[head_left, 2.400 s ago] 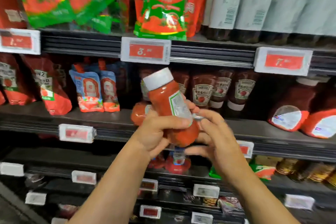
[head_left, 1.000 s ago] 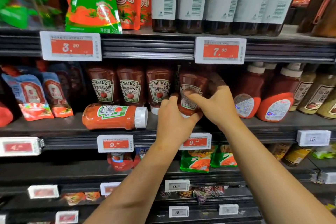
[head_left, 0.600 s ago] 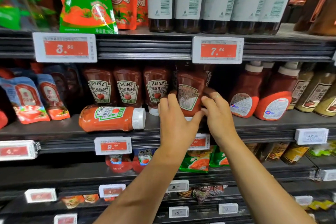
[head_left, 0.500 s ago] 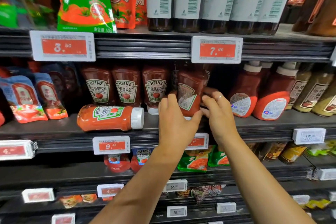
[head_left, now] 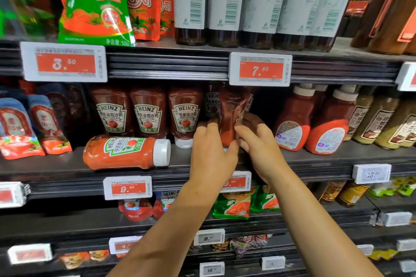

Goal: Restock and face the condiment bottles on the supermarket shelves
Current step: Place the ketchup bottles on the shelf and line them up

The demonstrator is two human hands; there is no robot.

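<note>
Nearest the camera, both forearms reach up and in to the middle shelf (head_left: 337, 159), and the two hands meet around one upside-down ketchup bottle (head_left: 229, 114) at the right end of the row of three faced ketchup bottles (head_left: 148, 114). The left hand (head_left: 210, 153) has its fingers curled against the bottle's left side with the thumb low across its front, and the right hand (head_left: 258, 144) wraps its fingers round the right side, so each has a hold on it rather than lying flat. A couple of seconds ago this bottle was out in the air in front of the shelf; it now stands in the slot on its cap, and over the last half second its label has turned away, so that only a sliver of label shows at the right edge and plain red faces out. That suggests it is being twisted, and the facing is not finished; the bottle is blurred, so which way it is being turned is hard to tell. Just left on the same shelf, a lying ketchup bottle (head_left: 126, 153) rests on its side with its white cap to the right, untouched, and probably the next to stand up. Behind the held bottle another label (head_left: 211, 103) shows in the second row.
</note>
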